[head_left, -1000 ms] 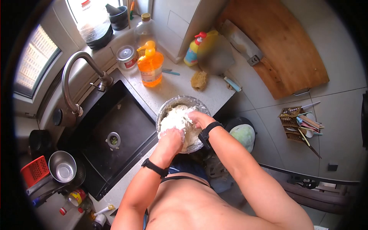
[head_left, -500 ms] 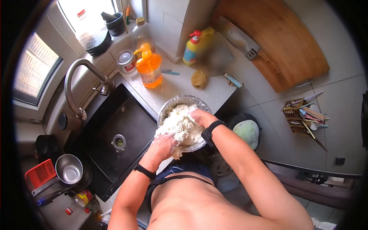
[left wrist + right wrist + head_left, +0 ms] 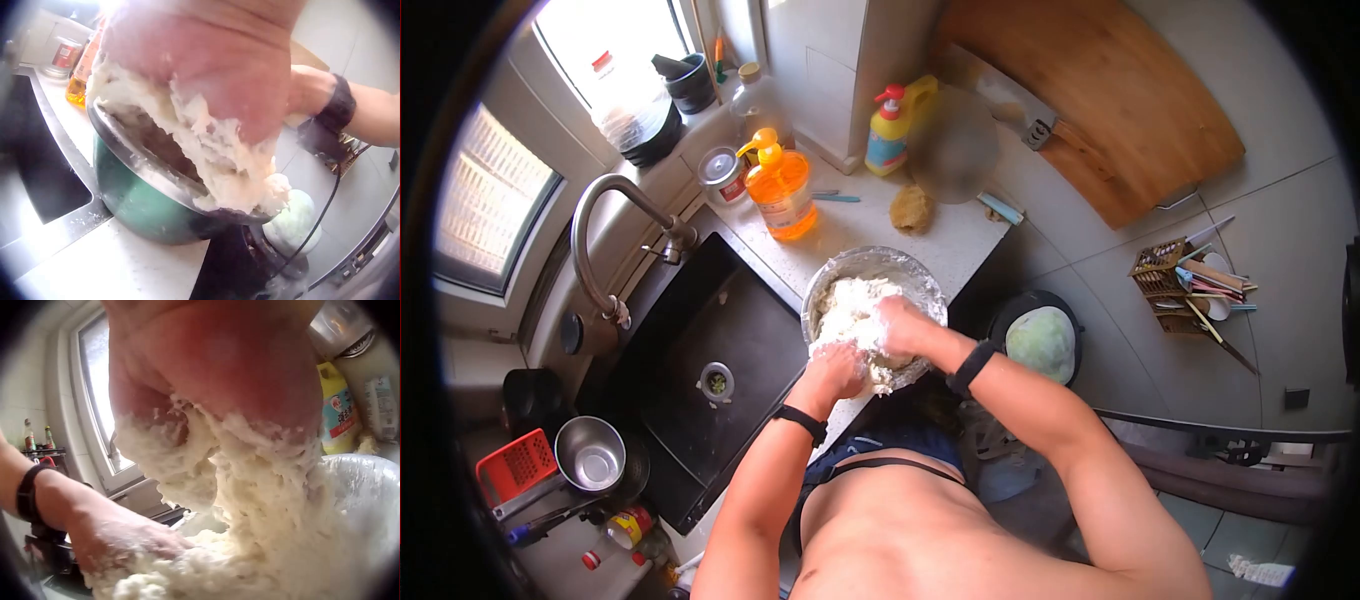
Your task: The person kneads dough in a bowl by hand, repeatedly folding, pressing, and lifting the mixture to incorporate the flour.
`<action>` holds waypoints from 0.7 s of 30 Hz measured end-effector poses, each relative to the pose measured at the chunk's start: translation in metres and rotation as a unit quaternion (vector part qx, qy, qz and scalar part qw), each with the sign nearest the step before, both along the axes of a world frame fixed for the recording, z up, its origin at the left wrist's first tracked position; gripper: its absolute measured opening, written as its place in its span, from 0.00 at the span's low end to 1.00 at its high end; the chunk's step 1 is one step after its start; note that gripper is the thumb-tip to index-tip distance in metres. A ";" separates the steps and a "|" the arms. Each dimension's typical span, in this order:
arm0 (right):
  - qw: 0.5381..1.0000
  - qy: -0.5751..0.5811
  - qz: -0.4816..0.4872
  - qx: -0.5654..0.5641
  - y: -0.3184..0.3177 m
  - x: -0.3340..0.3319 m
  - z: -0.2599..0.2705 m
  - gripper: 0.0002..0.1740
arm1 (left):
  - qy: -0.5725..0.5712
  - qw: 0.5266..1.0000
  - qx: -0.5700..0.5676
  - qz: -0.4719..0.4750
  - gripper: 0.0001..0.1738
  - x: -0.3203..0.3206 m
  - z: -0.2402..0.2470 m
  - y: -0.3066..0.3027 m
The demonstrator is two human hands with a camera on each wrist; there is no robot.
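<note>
A metal bowl (image 3: 922, 272), green on its outside in the left wrist view (image 3: 150, 209), stands at the counter's edge with wet, shaggy dough (image 3: 848, 308) in it. My left hand (image 3: 836, 368) grips the dough at the bowl's near left side. A flap of dough hangs over the rim below that palm. Deeper in the bowl, my right hand (image 3: 903, 326) holds the dough, which clings thickly to its fingers (image 3: 187, 487) in the right wrist view. Most fingertips on both hands are buried in dough. Each wrist wears a black band.
Left of the bowl is a black sink (image 3: 690, 370) with a curved faucet (image 3: 580, 230). Behind it stand an orange soap bottle (image 3: 782, 195), a sponge (image 3: 911, 209) and a yellow bottle (image 3: 888, 135). A wooden board (image 3: 1120, 110) and a spilled utensil basket (image 3: 1160, 275) lie to the right.
My right hand has moved inward and down into the dough. My left hand spread outward over the near rim with dough, then came back in a little. The view has shifted slightly.
</note>
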State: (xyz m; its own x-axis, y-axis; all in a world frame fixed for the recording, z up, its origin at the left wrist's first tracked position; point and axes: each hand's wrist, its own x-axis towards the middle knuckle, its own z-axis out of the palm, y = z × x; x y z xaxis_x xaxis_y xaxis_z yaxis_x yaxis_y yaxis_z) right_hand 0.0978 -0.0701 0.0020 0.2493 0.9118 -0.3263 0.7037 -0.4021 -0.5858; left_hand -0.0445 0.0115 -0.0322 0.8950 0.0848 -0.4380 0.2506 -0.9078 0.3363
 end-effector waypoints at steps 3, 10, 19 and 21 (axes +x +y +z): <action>0.994 0.059 0.036 0.079 -0.018 -0.023 -0.012 0.18 | -0.036 0.999 -0.029 0.018 0.13 0.005 -0.011 0.001; 0.955 0.257 -0.146 0.011 -0.039 -0.056 0.004 0.19 | -0.111 0.988 -0.101 0.017 0.12 0.007 -0.039 0.008; 0.999 0.040 -0.020 -0.007 -0.060 -0.039 -0.031 0.12 | -0.022 0.984 -0.126 -0.125 0.13 0.032 -0.036 0.050; 0.997 0.040 -0.023 -0.062 -0.060 -0.043 -0.016 0.12 | -0.094 0.973 -0.046 -0.206 0.13 0.027 -0.065 0.064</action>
State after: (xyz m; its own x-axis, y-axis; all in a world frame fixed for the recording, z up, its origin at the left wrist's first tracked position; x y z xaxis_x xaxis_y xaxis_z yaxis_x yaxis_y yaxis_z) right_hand 0.0549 -0.1301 -0.0141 0.2583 0.8514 -0.4565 0.6367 -0.5054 -0.5824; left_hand -0.0177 0.0754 -0.0973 0.9098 -0.3295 -0.2525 -0.2017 -0.8824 0.4250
